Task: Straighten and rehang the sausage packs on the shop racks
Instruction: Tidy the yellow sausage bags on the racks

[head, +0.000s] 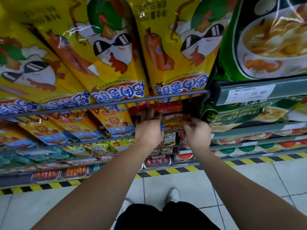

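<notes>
Your left hand [149, 128] grips the orange sausage pack [174, 120] at its nine o'clock edge, and your right hand [196, 132] pinches its three o'clock corner. The pack sits just under the grey rack rail [106, 103], at your twelve o'clock.

– Where's the pack [174, 120]?
– Mid-frame, under the wire rail [99, 104], left hand [148, 128] on its left, right hand [196, 131] on its right.
– Above the rail?
– Chicken sausage packs [113, 47] across the top; price tag [250, 93] at right.

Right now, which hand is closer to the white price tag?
Right. The right hand, pinching a sausage pack, sits below-left of the price tag; the left hand is farther left.
</notes>
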Motion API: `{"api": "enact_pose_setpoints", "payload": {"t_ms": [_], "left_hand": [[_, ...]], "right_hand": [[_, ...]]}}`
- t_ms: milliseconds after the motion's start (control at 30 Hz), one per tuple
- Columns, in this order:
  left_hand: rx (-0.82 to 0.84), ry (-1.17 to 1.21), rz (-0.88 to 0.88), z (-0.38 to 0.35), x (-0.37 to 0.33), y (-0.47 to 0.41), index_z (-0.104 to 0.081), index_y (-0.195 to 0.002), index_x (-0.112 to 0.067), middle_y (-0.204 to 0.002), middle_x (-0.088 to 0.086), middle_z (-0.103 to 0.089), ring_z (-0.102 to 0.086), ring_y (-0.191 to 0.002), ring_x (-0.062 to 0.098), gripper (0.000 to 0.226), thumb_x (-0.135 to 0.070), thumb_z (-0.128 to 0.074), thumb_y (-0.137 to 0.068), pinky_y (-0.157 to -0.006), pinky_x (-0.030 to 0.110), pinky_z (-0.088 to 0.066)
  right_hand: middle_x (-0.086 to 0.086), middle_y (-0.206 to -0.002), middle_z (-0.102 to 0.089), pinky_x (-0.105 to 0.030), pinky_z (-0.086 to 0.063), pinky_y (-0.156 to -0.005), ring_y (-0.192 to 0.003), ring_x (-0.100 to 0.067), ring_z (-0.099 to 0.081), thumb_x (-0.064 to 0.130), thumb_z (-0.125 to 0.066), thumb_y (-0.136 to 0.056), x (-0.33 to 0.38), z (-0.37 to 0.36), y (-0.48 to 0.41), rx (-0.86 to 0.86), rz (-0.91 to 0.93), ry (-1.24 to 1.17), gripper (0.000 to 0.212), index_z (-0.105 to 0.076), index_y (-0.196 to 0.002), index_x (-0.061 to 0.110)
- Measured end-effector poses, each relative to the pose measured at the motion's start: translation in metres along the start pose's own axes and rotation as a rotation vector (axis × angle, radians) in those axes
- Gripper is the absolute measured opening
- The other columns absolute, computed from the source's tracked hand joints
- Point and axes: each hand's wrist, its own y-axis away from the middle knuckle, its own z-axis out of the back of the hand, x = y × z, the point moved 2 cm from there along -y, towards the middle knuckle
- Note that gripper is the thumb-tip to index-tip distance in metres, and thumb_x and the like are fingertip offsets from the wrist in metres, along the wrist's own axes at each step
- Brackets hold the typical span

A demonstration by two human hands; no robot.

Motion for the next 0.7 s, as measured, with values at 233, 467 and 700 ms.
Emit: {"api": "enact_pose_setpoints", "payload": {"t_ms": [233,467,700], "left_hand": [[-0.048,-0.019,0.015,-0.003,0.002,0.000,-0.047,-0.140,-0.025,-0.148,0.001,-0.034,-0.033,-0.138,0.027,0.052,-0.038,-0.062,-0.091,-0.106,0.044,-0.041],[-0.062,-0.014,0.039,0.006,0.012,0.007,-0.036,-0.147,-0.024,-0.104,0.000,-0.069,-0.066,-0.095,0.023,0.059,-0.040,-0.059,-0.095,-0.064,0.031,-0.052],[-0.099,0.155,-0.012,0.017,0.027,0.015,-0.037,-0.149,-0.018,-0.105,0.002,-0.071,-0.068,-0.092,0.022,0.062,-0.038,-0.061,-0.095,-0.068,0.035,-0.056]], "right_hand": [[-0.002,-0.065,-0.065,-0.037,-0.047,-0.055,-0.060,-0.022,-0.059,0.029,-0.073,-0.088,0.004,0.002,0.000,0.006,0.046,-0.088,0.016,-0.075,-0.082,0.014],[0.001,-0.085,-0.063,-0.004,-0.039,-0.063,-0.070,0.002,-0.056,0.023,-0.079,-0.084,0.025,0.003,0.017,-0.051,0.101,-0.176,0.018,-0.078,-0.093,0.007],[0.001,-0.088,-0.060,-0.009,-0.044,-0.069,-0.073,0.002,-0.057,0.022,-0.079,-0.084,0.046,-0.002,0.037,-0.102,0.070,-0.374,0.009,-0.074,-0.088,0.028]]}}
